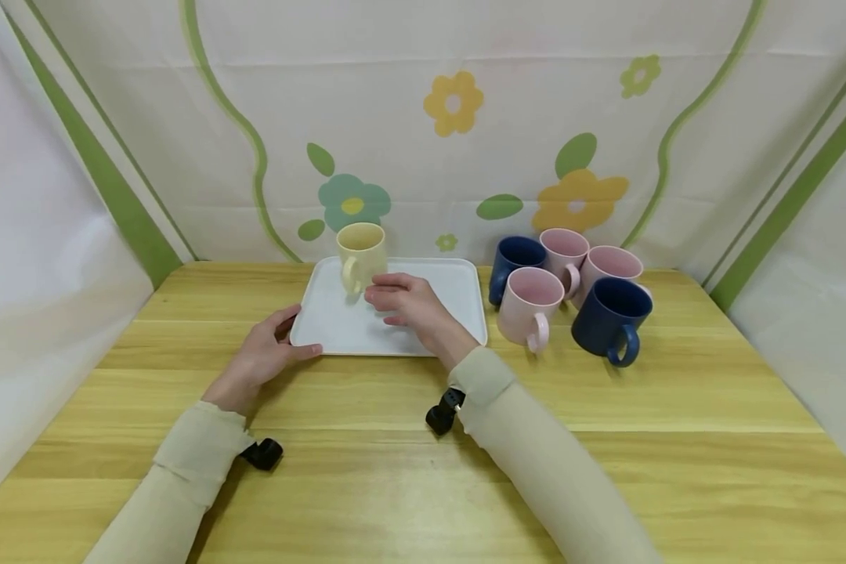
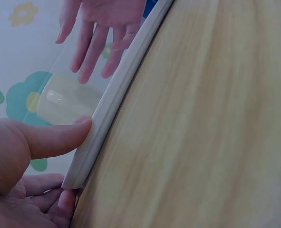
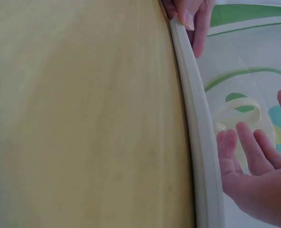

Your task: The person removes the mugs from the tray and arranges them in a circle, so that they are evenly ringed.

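Observation:
A white rectangular tray [image 1: 331, 325] lies on the wooden table, with a pale yellow mug [image 1: 363, 252] upright near its back left, handle toward the front. My left hand [image 1: 262, 351] holds the tray's front left corner. In the left wrist view, its thumb [image 2: 59, 138] presses on the rim and the other fingers curl at the corner's outer side, partly beneath it. Above the tray, just right of the mug, hovers my right hand [image 1: 412, 307], its fingers loosely extended. The right wrist view shows nothing in that hand, with the mug [image 3: 221, 124] beyond the fingertips.
Right of the tray stand two navy mugs [image 1: 609, 321] and three pink mugs [image 1: 525, 309], close together. A flower-print cloth [image 1: 409, 164] hangs behind the table [image 1: 366, 478], and white cloth also stands at both sides.

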Tool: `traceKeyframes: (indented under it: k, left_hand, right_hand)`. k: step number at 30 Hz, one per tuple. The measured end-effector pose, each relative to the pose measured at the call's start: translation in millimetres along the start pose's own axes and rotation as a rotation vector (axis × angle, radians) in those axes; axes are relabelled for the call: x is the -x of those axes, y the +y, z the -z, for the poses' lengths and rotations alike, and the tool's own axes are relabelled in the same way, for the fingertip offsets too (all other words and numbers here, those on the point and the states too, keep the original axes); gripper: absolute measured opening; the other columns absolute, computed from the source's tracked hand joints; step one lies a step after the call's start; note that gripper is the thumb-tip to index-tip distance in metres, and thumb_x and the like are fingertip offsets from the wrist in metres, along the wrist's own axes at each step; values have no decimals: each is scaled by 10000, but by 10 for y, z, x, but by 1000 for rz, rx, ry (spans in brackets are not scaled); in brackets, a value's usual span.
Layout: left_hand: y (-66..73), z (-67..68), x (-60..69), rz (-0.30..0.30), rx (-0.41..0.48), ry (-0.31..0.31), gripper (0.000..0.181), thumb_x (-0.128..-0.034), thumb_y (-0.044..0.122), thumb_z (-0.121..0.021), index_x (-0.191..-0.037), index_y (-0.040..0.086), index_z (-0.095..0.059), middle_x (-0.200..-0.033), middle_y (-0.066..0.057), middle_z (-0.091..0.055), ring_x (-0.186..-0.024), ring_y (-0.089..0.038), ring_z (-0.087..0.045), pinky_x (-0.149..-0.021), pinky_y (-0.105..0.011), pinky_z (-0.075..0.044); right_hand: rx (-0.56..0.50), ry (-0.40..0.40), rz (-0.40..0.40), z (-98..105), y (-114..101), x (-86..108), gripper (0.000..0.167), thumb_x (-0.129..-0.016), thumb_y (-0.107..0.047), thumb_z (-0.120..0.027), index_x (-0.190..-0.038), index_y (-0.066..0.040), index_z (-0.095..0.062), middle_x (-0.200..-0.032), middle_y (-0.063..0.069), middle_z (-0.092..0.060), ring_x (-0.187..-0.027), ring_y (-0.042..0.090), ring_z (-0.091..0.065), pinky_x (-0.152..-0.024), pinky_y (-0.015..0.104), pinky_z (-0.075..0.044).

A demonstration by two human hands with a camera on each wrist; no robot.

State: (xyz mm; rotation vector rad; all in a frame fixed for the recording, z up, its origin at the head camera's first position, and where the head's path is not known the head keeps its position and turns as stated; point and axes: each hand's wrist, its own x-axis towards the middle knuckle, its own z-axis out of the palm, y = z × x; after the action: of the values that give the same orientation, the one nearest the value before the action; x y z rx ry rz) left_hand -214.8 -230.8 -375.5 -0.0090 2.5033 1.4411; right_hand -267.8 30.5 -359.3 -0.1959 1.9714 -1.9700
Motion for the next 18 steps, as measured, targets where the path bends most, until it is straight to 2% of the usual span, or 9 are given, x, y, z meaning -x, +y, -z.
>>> traceKeyframes:
  k: [5,11,18]
  left_hand:
    - [-12,13,-5,-3,-3,4,1033,-966,226,-799,-1709,37,-108,-1753,-251,-215,-1609,-442,-257,-1300,-581,-280]
    - [-7,16,5,-1,0,8,1034,-968,224,-797,-1709,32,-102,-1750,-257,-219,-1607,-453,-255,-1298,-592,-276]
    - [1,6,-2,13,-5,3,1018,-980,235,-781,-1713,49,-99,-1757,-240,-214,-1606,-448,-264,-1294,-590,-288]
  right_hand:
    - [24,-22,-25,-48,-58,-77,551,-1011,-273,-716,-1519,-118,-572,-1446,82,-688,-1354,364,-635,-1110,477,-546]
    - [11,-80,-81,-173,-110,-180,553,-1046,-298,-665,-1566,-171,-529,-1540,80,-585,-1384,360,-610,-1121,469,-539]
    - [17,-148,-100,-245,-154,-213,622,-1053,-343,-650,-1612,-157,-451,-1588,74,-516,-1427,377,-559,-1129,477,-528]
